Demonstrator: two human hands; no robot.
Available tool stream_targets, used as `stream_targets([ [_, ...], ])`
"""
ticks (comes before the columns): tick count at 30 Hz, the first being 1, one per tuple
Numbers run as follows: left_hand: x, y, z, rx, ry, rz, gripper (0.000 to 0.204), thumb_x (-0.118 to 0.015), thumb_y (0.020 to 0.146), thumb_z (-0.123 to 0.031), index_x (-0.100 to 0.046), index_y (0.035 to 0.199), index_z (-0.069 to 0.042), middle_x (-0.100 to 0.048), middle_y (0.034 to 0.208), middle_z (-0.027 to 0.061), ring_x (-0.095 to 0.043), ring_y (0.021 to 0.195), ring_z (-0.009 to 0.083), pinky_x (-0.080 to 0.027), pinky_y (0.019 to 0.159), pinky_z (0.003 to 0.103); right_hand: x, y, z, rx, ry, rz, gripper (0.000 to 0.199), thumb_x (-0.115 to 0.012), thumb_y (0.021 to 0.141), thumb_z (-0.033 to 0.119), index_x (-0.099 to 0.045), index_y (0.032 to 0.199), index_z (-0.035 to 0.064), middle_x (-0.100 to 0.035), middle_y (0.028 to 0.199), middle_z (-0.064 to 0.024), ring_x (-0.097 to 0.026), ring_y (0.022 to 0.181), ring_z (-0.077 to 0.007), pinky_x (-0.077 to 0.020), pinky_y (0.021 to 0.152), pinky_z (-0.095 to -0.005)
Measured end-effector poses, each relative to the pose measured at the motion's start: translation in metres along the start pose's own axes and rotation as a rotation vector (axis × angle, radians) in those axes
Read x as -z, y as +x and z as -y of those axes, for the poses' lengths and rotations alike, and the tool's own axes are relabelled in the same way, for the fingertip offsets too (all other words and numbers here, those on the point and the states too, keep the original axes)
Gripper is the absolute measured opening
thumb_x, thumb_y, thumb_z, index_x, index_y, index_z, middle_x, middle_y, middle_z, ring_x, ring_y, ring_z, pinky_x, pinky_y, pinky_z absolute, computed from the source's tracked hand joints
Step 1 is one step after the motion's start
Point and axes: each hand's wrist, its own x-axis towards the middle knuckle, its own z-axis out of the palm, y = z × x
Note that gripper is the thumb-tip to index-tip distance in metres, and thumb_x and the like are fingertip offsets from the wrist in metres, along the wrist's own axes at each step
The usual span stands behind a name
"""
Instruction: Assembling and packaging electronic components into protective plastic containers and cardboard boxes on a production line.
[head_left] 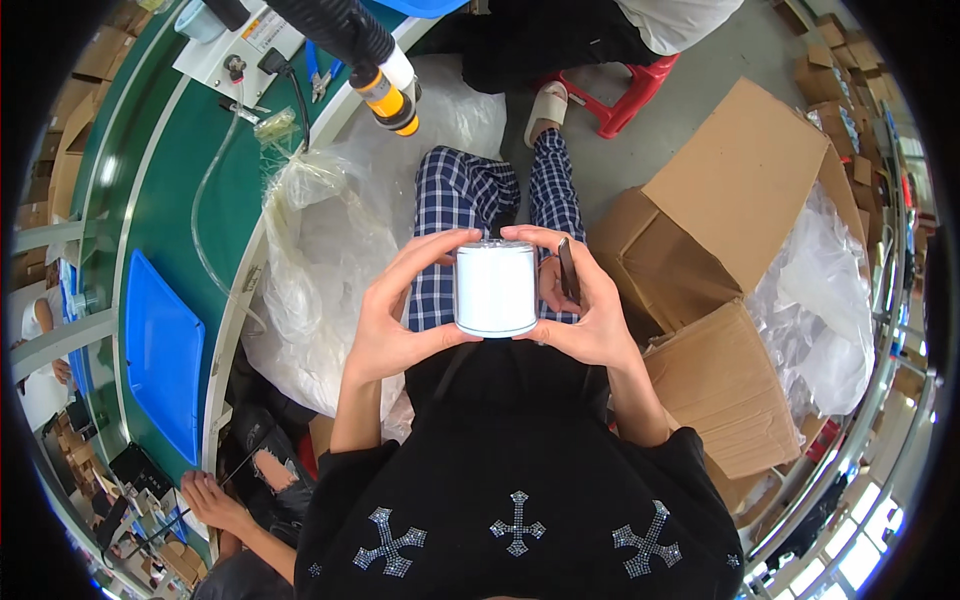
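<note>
A white, glossy cylinder, with a clear-looking rim at the top and a thin dark line near its bottom, is held up in front of my lap. My left hand grips its left side, fingertips at the upper edge and thumb at the lower edge. On the other side, my right hand holds it the same way. A slim dark object also lies against the right hand's fingers; its kind cannot be made out. Blue checked trousers show behind the cylinder.
An open cardboard box with clear plastic bags stands at right. Left is a green work surface with a blue tray, pliers and a hose-fed tool. Co-workers sit nearby, one hand at lower left.
</note>
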Motion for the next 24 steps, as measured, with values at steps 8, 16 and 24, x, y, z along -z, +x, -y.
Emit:
stream_targets([
  [8,0.015,-0.003,-0.017,-0.052,0.367,-0.141,0.070,-0.082,0.054,-0.020,-0.056,0.116,0.001,-0.060,0.113,0.0139,-0.055,0.105,0.0279,-0.039,0.092,0.039,-0.012,0.026,-0.003,0.066,0.006,0.048,0.072,-0.080,0.066,0.017,-0.046,0.129,0.0057,-0.051,0.121,-0.0039,-0.043,0.072,-0.0030,-0.0284,0.049,-0.0157],
  [16,0.186,-0.091,-0.043,-0.093,0.567,-1.563,0.019,-0.064,0.084,-0.010,-0.060,0.098,0.003,-0.061,0.082,0.0051,-0.056,0.074,0.0111,-0.044,0.066,0.025,-0.018,0.050,-0.017,-0.102,0.149,-0.453,0.024,-0.054,0.085,0.002,-0.057,0.109,0.0000,-0.057,0.093,-0.0014,-0.043,0.066,-0.0016,-0.0351,0.064,-0.0157],
  [24,0.263,-0.133,-0.024,0.965,0.922,-1.607,0.054,-0.046,0.087,-0.052,-0.062,0.108,-0.005,-0.063,0.102,0.0195,-0.056,0.098,0.0372,-0.045,0.082,0.041,-0.004,0.021,-0.073,-0.262,0.230,-0.350,0.022,-0.051,0.090,0.007,-0.055,0.111,0.0011,-0.059,0.099,-0.0031,-0.030,0.047,0.0019,-0.0195,0.039,-0.0153],
])
